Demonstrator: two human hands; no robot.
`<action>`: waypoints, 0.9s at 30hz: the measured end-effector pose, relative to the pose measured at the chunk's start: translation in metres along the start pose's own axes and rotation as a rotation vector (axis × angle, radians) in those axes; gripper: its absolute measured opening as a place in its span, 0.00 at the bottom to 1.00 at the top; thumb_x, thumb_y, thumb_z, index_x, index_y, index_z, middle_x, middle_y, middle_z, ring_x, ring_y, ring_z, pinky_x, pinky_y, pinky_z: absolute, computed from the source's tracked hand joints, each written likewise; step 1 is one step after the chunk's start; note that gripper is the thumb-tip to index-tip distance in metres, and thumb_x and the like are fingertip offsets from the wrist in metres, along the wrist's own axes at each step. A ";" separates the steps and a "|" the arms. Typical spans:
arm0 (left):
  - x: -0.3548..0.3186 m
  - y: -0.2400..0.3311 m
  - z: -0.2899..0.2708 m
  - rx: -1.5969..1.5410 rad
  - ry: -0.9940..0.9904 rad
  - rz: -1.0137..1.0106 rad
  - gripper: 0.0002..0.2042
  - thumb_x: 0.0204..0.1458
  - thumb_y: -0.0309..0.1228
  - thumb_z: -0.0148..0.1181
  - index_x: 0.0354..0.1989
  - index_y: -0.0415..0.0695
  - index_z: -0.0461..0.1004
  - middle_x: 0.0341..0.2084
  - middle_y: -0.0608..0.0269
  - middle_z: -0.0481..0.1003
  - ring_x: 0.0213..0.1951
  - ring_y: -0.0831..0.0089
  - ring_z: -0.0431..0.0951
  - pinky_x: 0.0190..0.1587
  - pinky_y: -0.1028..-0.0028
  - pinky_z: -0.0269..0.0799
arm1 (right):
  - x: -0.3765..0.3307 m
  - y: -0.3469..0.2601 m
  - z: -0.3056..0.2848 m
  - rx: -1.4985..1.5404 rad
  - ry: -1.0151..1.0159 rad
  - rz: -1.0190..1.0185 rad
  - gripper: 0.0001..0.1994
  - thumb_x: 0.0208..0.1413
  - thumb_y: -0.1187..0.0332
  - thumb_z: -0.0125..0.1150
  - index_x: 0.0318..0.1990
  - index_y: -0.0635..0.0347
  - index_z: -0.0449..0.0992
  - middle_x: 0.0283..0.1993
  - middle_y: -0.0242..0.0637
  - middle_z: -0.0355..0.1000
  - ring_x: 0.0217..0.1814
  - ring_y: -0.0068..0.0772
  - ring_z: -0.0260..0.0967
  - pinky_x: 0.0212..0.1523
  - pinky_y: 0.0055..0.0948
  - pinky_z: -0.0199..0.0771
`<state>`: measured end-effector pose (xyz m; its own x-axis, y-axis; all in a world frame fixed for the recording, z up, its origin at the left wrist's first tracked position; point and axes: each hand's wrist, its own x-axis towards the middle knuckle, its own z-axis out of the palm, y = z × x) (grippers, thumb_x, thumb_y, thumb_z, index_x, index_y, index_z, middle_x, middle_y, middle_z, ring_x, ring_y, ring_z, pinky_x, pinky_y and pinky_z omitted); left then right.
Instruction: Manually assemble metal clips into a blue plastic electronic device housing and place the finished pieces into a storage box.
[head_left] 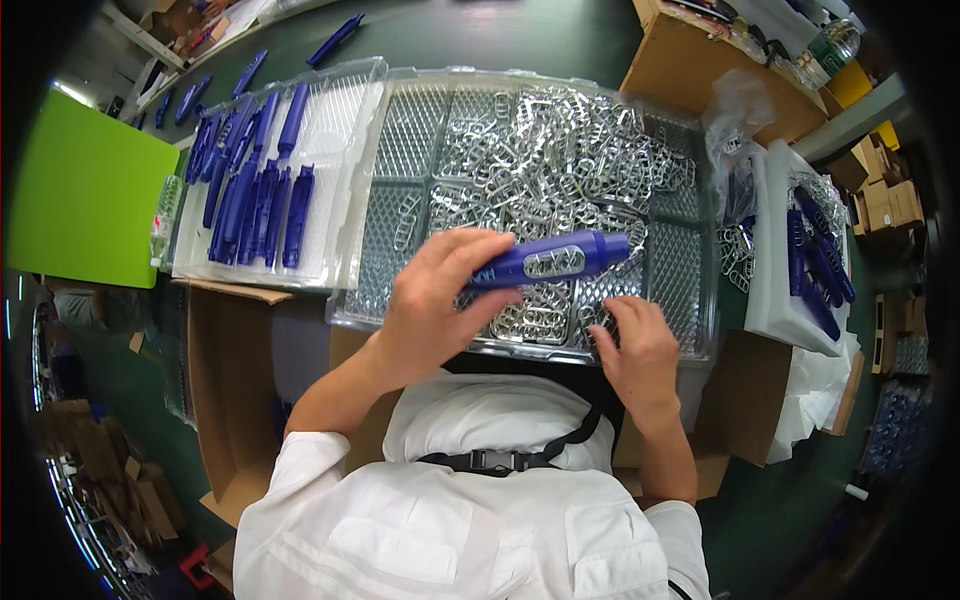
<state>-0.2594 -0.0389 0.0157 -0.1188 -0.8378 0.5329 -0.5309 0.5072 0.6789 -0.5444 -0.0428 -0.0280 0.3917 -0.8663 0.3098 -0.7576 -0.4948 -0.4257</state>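
at the back we see the dark green tabletop point(480, 35); nearer us sits the clear tray point(410, 130), silver links point(560, 150) heaped in its compartments; of our hands, the left hand point(430, 285) is wrapped round the left end of a blue casing point(598, 252), which it holds above the tray; the right hand point(642, 350) is over the tray's near edge, thumb and fingers curled and slightly parted, and we cannot tell whether it pinches a link; should our left grip tilt the casing, we judge, the silver insert point(555, 262) on its upper face, if loose, could drop among the links; the casing's long axis runs crosswise, its free end pointing right and slightly away from us.
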 end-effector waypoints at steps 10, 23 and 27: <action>0.220 -0.185 -0.047 0.305 0.274 -0.017 0.25 0.55 0.38 0.73 0.58 0.37 0.79 0.53 0.45 0.82 0.54 0.59 0.83 0.58 0.66 0.76 | 0.015 -0.002 0.012 -0.104 -0.084 -0.009 0.16 0.52 0.73 0.73 0.48 0.62 0.80 0.44 0.41 0.76 0.46 0.49 0.75 0.46 0.43 0.77; -0.058 -0.103 -0.207 0.070 0.912 -0.184 0.12 0.67 0.23 0.58 0.57 0.36 0.76 0.51 0.62 0.79 0.51 0.75 0.78 0.59 0.76 0.72 | 0.023 0.000 0.017 0.057 -0.142 0.080 0.09 0.52 0.78 0.68 0.41 0.62 0.79 0.40 0.42 0.76 0.44 0.49 0.75 0.44 0.45 0.76; -0.234 -0.152 -0.221 0.252 1.009 -0.546 0.09 0.67 0.23 0.58 0.52 0.39 0.78 0.47 0.64 0.80 0.48 0.76 0.78 0.54 0.75 0.73 | 0.029 -0.004 0.010 0.091 -0.134 0.090 0.09 0.52 0.83 0.64 0.39 0.64 0.76 0.44 0.45 0.75 0.48 0.50 0.75 0.52 0.42 0.76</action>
<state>0.0345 0.1250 -0.1001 0.8346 -0.3341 0.4379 -0.4705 -0.0190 0.8822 -0.5247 -0.0669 -0.0257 0.3951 -0.9057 0.1540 -0.7445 -0.4138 -0.5239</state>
